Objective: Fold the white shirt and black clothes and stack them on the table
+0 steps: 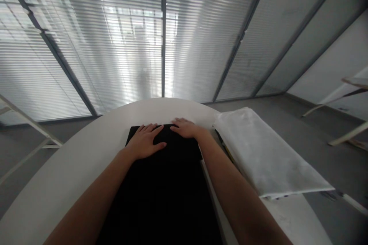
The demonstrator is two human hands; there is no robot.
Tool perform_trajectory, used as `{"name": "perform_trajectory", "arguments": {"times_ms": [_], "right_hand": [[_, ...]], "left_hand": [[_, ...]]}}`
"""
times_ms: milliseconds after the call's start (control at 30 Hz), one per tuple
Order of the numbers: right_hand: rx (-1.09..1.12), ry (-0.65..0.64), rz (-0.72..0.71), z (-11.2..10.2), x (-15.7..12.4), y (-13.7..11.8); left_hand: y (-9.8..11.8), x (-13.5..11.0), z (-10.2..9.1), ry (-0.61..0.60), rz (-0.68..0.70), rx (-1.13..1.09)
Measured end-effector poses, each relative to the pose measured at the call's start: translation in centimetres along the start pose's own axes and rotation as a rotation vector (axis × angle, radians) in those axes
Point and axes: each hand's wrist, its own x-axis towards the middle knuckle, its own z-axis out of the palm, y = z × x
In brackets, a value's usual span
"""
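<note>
A black cloth (163, 191) lies lengthwise on the white rounded table (71, 168), running from the near edge toward the far side. My left hand (145, 141) rests flat on its far end, fingers stretched out and slightly apart. My right hand (185, 127) lies flat at the cloth's far right corner, fingers extended over the edge onto the table. Neither hand grips anything.
A folded white cloth (258, 149) lies on the table's right side, overhanging its edge, with something dark beneath it. Glass walls with blinds (120, 46) stand behind the table. White table legs (347, 134) show at the right, a white frame (25, 122) at the left.
</note>
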Motion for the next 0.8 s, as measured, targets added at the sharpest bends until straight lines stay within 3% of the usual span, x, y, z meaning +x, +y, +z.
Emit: {"name": "perform_trajectory", "arguments": {"times_ms": [200, 267, 467, 633, 800], "right_hand": [[-0.058, -0.013, -0.01, -2.7, -1.3, -0.2], [-0.068, 0.0, -0.003, -3.0, -1.5, -0.3], [-0.111, 0.061, -0.002, -3.0, -1.7, -0.4], [-0.054, 0.23, 0.001, -3.1, -1.6, 0.1], [0.06, 0.421, 0.023, -3.6, -1.2, -0.3]], "left_hand": [[-4.7, -0.4, -1.7, 0.018, -0.354, 0.055], [-5.9, -0.6, -1.6, 0.01, -0.405, 0.06], [-7.1, -0.4, -1.2, 0.098, -0.372, -0.106], [-7.8, 0.1, -1.4, 0.268, -0.302, -0.278], [-8.3, 0.4, -1.2, 0.469, -0.342, -0.3]]}}
